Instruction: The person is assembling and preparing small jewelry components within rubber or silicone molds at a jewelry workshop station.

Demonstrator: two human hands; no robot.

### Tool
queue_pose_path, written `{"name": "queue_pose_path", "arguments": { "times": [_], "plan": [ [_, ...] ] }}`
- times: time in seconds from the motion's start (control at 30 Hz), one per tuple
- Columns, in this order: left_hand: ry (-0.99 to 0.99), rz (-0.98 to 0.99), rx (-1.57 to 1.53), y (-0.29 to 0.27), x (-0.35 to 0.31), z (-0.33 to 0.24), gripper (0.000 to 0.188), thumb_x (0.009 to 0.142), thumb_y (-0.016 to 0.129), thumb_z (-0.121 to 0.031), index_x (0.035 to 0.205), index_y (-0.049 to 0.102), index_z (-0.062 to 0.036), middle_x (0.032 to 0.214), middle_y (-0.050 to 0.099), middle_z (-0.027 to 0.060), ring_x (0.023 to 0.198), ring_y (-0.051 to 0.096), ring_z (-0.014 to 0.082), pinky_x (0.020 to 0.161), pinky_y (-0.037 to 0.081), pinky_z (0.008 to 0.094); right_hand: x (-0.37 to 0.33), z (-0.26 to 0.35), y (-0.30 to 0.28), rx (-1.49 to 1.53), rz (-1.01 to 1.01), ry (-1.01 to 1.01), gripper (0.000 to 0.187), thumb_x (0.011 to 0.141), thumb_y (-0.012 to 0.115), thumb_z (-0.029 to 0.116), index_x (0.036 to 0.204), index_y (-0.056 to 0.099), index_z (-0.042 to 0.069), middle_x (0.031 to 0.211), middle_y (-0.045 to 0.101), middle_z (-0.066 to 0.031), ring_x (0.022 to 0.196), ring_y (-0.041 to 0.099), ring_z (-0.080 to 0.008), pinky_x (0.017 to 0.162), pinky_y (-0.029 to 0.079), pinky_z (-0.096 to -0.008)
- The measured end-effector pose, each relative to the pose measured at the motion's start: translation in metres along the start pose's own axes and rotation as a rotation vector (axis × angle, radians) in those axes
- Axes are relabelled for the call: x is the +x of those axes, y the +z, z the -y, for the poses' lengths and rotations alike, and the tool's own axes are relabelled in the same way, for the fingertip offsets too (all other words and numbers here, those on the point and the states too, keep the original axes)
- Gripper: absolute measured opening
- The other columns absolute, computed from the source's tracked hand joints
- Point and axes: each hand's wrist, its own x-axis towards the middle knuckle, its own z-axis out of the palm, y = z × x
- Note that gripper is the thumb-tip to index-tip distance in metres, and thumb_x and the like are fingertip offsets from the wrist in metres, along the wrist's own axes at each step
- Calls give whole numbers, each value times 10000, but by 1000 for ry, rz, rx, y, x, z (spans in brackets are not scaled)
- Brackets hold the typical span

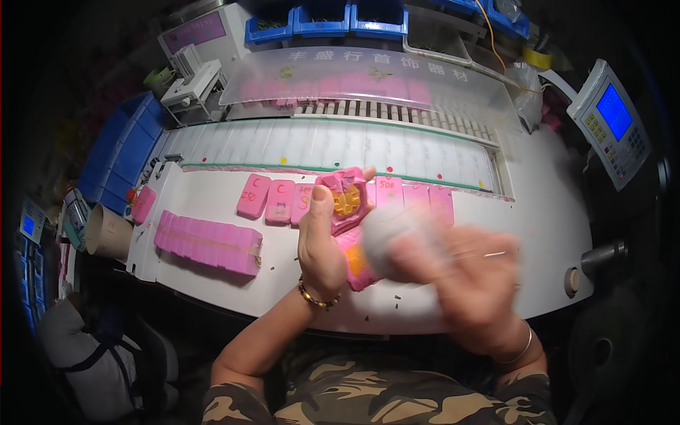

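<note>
My left hand (320, 248) is closed round a pink rubber mould (346, 227), held upright above the table with its two halves spread. An orange-yellow patterned area (347, 201) shows in the upper half, and an orange patch shows in the lower half (361, 278). Beside it, on the right, my right hand (478, 283) grips a whitish round pouch-like bundle (389, 244). Both hand and bundle are smeared by motion. The bundle overlaps the mould's right edge in view; I cannot tell whether they touch.
On the left lies a row of pink blocks (205, 242). Marked pink blocks (280, 202) stand behind my hands. Farther back is a white panelled strip (283, 150) with rollers (389, 112). A control panel (613, 117) is at right. A beige cup (108, 230) stands left.
</note>
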Motion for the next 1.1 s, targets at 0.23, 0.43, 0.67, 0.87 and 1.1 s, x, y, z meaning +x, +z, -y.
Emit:
{"name": "queue_pose_path", "arguments": {
  "times": [0.23,0.43,0.67,0.87,1.1],
  "plan": [
    [237,-61,163,-18,-8,4,655,1018,266,-486,1258,520,68,945,632,143,633,581,147,609,488,265,-4,-8,-5,82,58,88,478,736,639,138,1213,654,156,1239,613,-136,815,600,-155,727,377,-308],
    [475,51,301,-13,-10,1,606,1020,294,-476,1238,500,51,928,590,122,653,569,162,598,496,278,-23,4,29,120,222,-13,564,747,597,113,1307,574,181,1262,597,-115,741,556,-165,706,373,-320],
    [262,-107,-33,-38,7,-10,494,1019,308,-466,1033,530,-25,788,549,93,598,519,170,464,489,319,-48,-39,15,-74,497,138,609,669,662,26,1261,579,137,1216,608,-118,812,577,-238,727,380,-375],
    [81,-173,-104,-35,2,-3,539,1008,309,-508,918,546,-33,740,552,83,571,537,171,469,496,311,-29,-20,39,231,285,222,401,718,725,136,1095,599,86,1076,600,-93,934,543,-265,760,380,-392],
    [-4,-127,-189,-30,-8,-1,556,999,326,-522,923,554,-21,777,558,79,595,539,157,492,495,302,-33,26,108,93,197,122,183,717,677,187,788,575,53,725,523,-70,696,552,-215,591,428,-339]
  ]
}}
